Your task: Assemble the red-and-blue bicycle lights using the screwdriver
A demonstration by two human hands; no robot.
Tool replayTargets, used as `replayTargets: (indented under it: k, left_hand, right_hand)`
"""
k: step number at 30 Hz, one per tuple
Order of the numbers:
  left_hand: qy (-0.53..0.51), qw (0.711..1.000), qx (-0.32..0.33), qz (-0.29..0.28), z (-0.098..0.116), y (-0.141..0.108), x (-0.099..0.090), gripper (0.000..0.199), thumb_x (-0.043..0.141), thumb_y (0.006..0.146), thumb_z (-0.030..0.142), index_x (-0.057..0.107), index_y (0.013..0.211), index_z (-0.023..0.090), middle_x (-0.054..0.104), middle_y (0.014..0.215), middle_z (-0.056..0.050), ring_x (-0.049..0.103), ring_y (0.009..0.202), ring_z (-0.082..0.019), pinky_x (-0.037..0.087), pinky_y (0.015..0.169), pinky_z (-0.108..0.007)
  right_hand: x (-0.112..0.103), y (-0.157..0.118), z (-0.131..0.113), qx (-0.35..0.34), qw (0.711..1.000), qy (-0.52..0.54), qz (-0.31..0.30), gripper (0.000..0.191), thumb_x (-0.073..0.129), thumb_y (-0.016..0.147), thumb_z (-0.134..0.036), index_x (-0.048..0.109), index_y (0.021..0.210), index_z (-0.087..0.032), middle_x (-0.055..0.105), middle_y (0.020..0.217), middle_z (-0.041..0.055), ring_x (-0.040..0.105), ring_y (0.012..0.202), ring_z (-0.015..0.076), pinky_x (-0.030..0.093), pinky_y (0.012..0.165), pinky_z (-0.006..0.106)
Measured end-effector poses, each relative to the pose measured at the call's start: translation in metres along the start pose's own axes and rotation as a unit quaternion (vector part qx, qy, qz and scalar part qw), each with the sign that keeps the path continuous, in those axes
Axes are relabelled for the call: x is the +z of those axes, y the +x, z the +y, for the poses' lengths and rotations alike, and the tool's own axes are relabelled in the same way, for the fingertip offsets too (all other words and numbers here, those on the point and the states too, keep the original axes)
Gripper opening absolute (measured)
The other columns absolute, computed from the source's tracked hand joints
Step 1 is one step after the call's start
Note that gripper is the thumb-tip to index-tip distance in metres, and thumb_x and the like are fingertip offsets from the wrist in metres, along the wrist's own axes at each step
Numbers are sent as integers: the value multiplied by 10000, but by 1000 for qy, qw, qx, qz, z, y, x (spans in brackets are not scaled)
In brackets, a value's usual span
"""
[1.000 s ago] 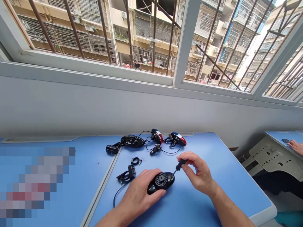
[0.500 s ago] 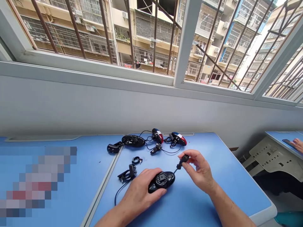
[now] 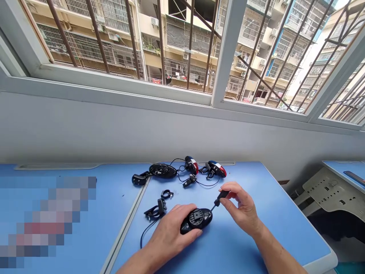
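My left hand (image 3: 175, 226) is closed around a black oval bike horn (image 3: 196, 217), which lies on the blue table with its round ribbed mount facing up. My right hand (image 3: 241, 207) pinches the black handle of a small screwdriver (image 3: 221, 197) between thumb and fingertips. The screwdriver leans to the right, its thin shaft reaching down to the horn's right end; the tip's exact seat is too small to make out. Just beyond my left hand lie a wired button switch with a clamp (image 3: 157, 209) and a loose black clamp ring (image 3: 167, 194).
Toward the wall lie another black horn (image 3: 163, 171), two horns with blue, white and red covers (image 3: 191, 164) (image 3: 216, 168), and a small clamp piece (image 3: 189, 180) with cables. A seam (image 3: 125, 224) divides the tables. At far right, a phone (image 3: 355, 177) rests on another table.
The view has shifted slightly, moving everything a little to the right. Both hands keep their grip on horn and screwdriver. The other person's hand at far right has left the view.
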State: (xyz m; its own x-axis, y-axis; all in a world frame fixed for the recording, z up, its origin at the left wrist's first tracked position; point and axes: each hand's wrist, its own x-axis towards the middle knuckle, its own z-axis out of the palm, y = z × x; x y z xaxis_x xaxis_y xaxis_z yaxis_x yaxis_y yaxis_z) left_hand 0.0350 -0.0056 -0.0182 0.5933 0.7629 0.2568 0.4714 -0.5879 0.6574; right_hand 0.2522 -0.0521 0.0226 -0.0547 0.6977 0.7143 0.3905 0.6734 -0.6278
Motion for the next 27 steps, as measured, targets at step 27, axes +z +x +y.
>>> replayTargets:
  k: [27]
  left_hand:
    - [1,1000,-14,-21,6,0,-5,312,663,700,233,624,1009,220,686,971,-33,621,886,-244,492,777,-326]
  right_hand:
    - [3,-1,2,-21,999,-47,12,387,600,819,-100,527,1153,-281,594,1010,44,562,847,163,535,612,272]
